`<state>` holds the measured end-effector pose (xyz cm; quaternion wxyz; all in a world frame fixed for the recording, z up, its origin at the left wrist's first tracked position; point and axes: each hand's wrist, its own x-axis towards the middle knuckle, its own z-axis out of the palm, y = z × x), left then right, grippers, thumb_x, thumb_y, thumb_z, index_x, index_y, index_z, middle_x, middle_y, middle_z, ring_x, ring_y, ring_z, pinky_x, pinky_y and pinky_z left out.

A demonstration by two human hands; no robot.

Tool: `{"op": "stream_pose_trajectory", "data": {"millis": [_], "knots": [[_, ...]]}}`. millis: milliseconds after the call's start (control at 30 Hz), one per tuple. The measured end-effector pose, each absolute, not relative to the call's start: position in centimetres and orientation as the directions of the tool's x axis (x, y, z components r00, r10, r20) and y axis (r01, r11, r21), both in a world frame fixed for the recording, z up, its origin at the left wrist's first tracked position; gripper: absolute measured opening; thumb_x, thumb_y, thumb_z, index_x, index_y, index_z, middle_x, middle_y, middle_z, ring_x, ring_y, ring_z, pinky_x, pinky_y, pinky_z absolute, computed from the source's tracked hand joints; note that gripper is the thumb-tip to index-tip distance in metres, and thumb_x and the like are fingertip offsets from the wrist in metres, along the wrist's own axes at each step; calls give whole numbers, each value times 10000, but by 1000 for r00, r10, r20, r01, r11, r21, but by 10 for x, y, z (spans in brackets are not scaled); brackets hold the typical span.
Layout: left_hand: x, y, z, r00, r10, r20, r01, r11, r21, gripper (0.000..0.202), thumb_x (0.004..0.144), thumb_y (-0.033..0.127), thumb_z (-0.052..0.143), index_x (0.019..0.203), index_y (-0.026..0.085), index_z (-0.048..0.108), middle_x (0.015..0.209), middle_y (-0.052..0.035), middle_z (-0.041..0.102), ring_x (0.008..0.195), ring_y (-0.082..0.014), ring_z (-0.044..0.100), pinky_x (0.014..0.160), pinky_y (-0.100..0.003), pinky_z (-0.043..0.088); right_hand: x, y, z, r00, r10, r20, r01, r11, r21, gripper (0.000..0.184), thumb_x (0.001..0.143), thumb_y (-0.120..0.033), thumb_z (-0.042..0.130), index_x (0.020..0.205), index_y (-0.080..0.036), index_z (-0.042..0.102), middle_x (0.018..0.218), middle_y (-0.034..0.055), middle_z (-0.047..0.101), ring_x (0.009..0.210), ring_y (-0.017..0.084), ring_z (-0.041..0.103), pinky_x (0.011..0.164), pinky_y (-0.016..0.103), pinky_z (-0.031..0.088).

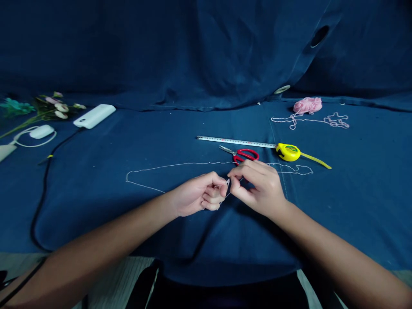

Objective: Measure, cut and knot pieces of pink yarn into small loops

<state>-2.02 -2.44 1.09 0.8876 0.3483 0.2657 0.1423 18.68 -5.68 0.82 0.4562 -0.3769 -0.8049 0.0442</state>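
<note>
My left hand (200,194) and my right hand (257,185) meet above the blue cloth (128,206), both pinching a thin pale yarn strand (167,165) between their fingertips. The strand loops away to the left and back across the cloth, and another part trails right past the scissors. Red-handled scissors (242,155) lie just beyond my right hand. A yellow tape measure (288,152) rests beside them with its tape (234,141) pulled out to the left.
A pink yarn ball (308,104) with loose yarn (334,120) sits at the back right. At the left are a white power bank (94,115), a white device with cord (41,131), artificial flowers (48,106) and a black cable (43,189).
</note>
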Motion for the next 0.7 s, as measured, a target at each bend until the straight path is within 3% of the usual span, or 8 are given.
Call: {"op": "stream_pose_trajectory", "data": {"millis": [167, 300, 500, 700], "knots": [[-20, -24, 9, 759, 567, -320, -157, 636, 755, 324, 959, 255, 514, 660, 145, 576, 576, 88, 126, 506, -85, 117, 452, -203, 193, 191, -56, 8, -241, 838, 489, 367, 545, -754, 198, 947, -203, 596, 1111, -207, 708, 781, 3, 667, 663, 145, 598, 632, 303, 499], [-21, -21, 7, 719, 645, -259, -192, 542, 818, 317, 967, 271, 530, 697, 138, 629, 574, 82, 159, 500, -81, 154, 464, -219, 195, 188, -55, 6, -272, 909, 314, 251, 383, -889, 140, 944, -236, 643, 1048, -198, 729, 759, -6, 651, 637, 132, 578, 587, 282, 471], [-21, -22, 11, 668, 712, -216, -190, 445, 875, 294, 970, 282, 561, 741, 133, 668, 592, 80, 192, 495, -66, 185, 486, -232, 179, 180, -55, 0, -175, 911, 374, 105, 395, -912, 115, 924, -256, 736, 1024, -219, 779, 776, 2, 697, 668, 131, 607, 605, 276, 484], [-18, -24, 12, 639, 728, -248, -132, 422, 897, 303, 942, 322, 624, 735, 113, 698, 606, 79, 196, 520, -66, 188, 494, -230, 179, 181, -57, 1, -174, 836, 521, 306, 548, -778, 66, 896, -164, 712, 916, -218, 745, 707, -18, 639, 616, 119, 568, 546, 258, 456]]}}
